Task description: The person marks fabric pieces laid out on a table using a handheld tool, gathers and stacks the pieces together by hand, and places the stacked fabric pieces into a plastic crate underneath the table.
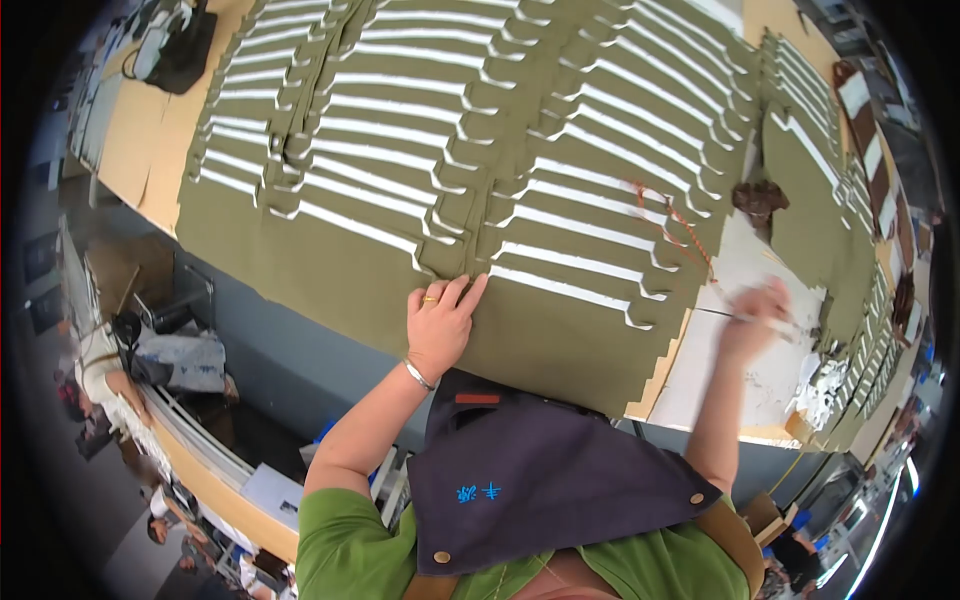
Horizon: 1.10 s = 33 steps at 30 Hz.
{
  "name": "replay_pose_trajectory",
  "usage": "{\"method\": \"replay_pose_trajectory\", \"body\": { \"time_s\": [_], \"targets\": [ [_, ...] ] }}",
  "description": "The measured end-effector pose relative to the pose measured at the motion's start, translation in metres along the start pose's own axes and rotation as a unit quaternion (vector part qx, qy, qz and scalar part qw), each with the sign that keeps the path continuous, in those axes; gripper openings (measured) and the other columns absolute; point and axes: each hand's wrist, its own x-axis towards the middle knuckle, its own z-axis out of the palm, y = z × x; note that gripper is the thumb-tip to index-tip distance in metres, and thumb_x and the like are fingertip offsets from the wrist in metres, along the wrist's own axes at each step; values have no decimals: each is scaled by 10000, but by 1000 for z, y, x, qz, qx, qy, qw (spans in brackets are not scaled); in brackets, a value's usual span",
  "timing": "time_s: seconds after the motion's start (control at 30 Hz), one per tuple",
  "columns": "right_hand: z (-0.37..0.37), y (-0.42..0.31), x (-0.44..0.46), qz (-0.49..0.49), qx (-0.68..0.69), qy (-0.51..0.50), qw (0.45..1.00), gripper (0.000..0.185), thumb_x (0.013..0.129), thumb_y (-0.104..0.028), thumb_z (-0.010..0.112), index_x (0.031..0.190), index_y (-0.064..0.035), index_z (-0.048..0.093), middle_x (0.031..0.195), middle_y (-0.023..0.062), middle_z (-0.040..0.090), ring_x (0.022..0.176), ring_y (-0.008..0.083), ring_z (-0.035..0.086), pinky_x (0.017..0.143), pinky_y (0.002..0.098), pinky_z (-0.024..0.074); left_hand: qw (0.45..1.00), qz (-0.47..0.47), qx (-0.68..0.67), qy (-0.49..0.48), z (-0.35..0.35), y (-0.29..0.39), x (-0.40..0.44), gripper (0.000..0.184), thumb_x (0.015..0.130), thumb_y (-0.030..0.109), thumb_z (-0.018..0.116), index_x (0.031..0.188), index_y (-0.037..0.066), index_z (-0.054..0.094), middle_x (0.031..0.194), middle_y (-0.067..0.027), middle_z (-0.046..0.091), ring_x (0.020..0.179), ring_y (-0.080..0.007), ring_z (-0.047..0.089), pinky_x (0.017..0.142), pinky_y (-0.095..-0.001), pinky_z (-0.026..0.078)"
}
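My left hand (440,318) lies on a large olive fabric sheet (330,300), its fingers stretched out and pressing near the end of a white strip (560,292). A ring and a bracelet are on it. Rows of such white strips with bent ends run across the fabric. To the right, my right hand (758,315) is smeared by motion above a white board (700,360). Its fingers look curled around a thin pale thing that I cannot make out. A twisted red cord (692,238) runs from the fabric towards this hand.
More olive pieces with white strips (870,350) lie at the right, beside crumpled white scraps (822,390). A dark brown bundle (760,198) sits at the fabric's right edge. A black bag (180,50) lies at the far left. Other people are at work in the lower left background.
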Motion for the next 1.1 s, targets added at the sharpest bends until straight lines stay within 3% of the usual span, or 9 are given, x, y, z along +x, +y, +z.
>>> {"method": "replay_pose_trajectory", "body": {
  "time_s": [0.07,0.17,0.3,0.43,0.53,0.63,0.73,0.83,1.1],
  "targets": [
    [-86,-41,52,-175,-61,134,974,123,880,-104,583,983,-38,570,788,31,544,652,103,488,558,254,418,1000,25,5,-4,-3,-4,1,574,742,95,614,1301,224,584,1159,15,595,968,-156,542,859,-358,372],
    [-180,-137,65,-390,-453,287,748,159,868,-52,551,716,-18,586,678,75,592,581,196,539,553,316,461,997,75,31,-20,-14,-4,8,583,766,110,618,1333,227,556,1108,-10,596,932,-174,546,852,-370,378],
    [-187,-128,62,-394,-455,244,761,227,924,-158,541,835,15,657,760,149,676,590,258,615,586,362,490,998,40,11,-49,-29,7,27,506,797,143,632,1295,201,567,1034,-28,583,929,-202,552,847,-384,388],
    [-166,2,36,16,-677,-35,735,418,923,-407,588,1182,-78,598,843,228,671,794,383,666,685,475,506,994,67,-86,-8,-17,23,50,418,797,166,676,1206,165,588,1029,-41,569,987,-232,546,848,-383,396],
    [-162,73,16,16,-607,-119,785,418,883,-367,645,1175,-72,601,883,195,675,841,379,650,735,480,500,976,128,-170,-33,3,38,62,409,760,176,743,1136,146,586,1044,-47,573,1007,-248,552,842,-386,408],
    [-122,71,-9,-200,-633,-49,746,395,821,-265,701,1167,-98,610,1009,147,661,974,346,613,834,462,475,970,107,-185,-115,18,45,70,389,710,170,790,1036,125,581,978,-43,579,962,-232,573,838,-390,411],
    [-50,46,-41,-193,-443,-269,833,469,714,-155,759,1156,-172,604,1211,78,567,1154,305,507,943,462,405,961,100,-180,-184,13,47,82,376,693,163,798,985,117,565,899,-35,577,942,-227,582,831,-399,422],
    [15,43,-92,-229,-383,-394,804,488,700,-181,787,1151,-170,602,1235,71,545,1211,278,470,1003,438,353,958,204,-178,-98,25,45,85,362,686,124,787,959,110,551,801,-45,558,870,-261,591,768,-409,453],
    [47,58,-76,-197,-440,-484,730,220,673,-71,713,869,-158,667,849,-11,614,930,209,594,846,358,416,926,76,-318,-188,3,55,109,337,718,26,710,1005,79,541,796,-99,603,755,-331,612,658,-416,471]
  ]
}}
